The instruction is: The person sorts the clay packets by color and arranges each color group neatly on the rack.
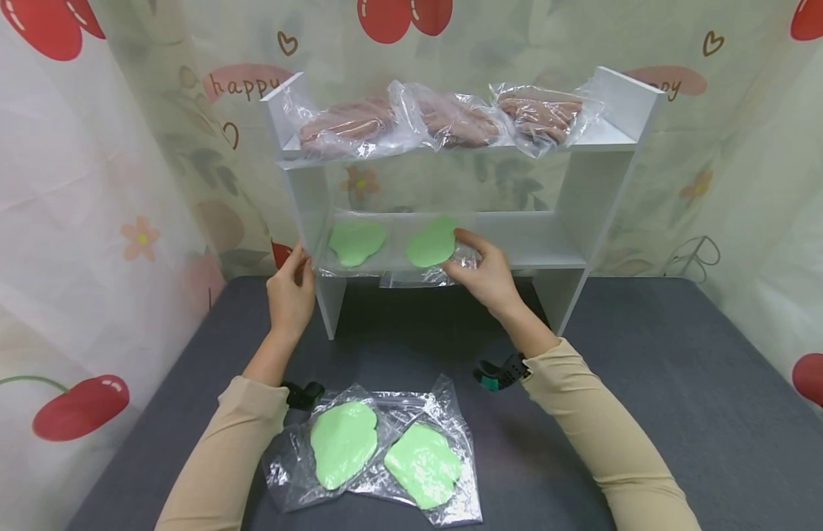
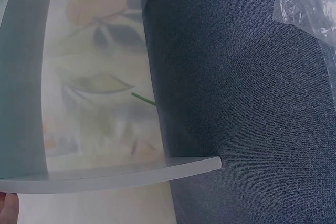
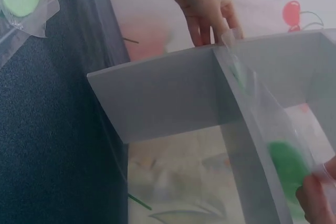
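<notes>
My right hand [image 1: 484,273] pinches the right edge of a clear bag with a flat, light green, wavy-edged piece [image 1: 433,243] inside, over the middle board [image 1: 531,251] of a white shelf unit. Left of it on the same board lies another bagged green piece [image 1: 357,242], its clear plastic hanging over the front edge. My left hand [image 1: 292,295] rests its fingers against the outer side of the unit's left panel [image 1: 312,214]; the right wrist view shows these fingers [image 3: 205,30] fairly straight along the panel. In the left wrist view only a fingertip shows below the panel.
Two more bagged green pieces [image 1: 345,445] [image 1: 423,464] lie overlapping on the dark table [image 1: 551,457] in front. Several clear bags of brown, sausage-like pieces [image 1: 454,122] line the top board. Patterned cloth [image 1: 99,280] hangs behind and at both sides.
</notes>
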`<state>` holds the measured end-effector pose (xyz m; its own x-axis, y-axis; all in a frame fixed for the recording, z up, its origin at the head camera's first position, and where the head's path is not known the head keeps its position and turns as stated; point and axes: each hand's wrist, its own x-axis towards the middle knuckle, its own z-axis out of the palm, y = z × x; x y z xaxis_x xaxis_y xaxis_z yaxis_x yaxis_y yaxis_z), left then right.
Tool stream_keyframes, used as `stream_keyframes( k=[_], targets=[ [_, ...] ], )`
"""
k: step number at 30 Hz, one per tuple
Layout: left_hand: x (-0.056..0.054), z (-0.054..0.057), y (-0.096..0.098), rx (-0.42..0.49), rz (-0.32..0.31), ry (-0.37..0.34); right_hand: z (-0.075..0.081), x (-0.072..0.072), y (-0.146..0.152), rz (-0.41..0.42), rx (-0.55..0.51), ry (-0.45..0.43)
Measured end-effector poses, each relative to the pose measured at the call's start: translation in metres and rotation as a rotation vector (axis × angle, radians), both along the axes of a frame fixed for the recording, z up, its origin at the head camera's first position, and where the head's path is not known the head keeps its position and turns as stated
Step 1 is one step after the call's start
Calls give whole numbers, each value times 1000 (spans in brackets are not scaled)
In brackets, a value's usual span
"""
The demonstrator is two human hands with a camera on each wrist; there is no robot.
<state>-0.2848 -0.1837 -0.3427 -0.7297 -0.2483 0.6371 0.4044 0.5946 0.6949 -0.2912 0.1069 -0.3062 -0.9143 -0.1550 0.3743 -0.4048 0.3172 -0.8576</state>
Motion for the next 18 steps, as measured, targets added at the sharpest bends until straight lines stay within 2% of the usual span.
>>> stream_keyframes(
  k=[3,10,18],
  targets=[
    [0,0,0,-2,4,6,-1,-3,-5,-4,-15,22],
    [1,1,1,-20,26,42,-2,-9,-13,-58,25,52],
    [2,1,1,-16,23,44,1,-10,-23,-31,34,-13]
  ],
)
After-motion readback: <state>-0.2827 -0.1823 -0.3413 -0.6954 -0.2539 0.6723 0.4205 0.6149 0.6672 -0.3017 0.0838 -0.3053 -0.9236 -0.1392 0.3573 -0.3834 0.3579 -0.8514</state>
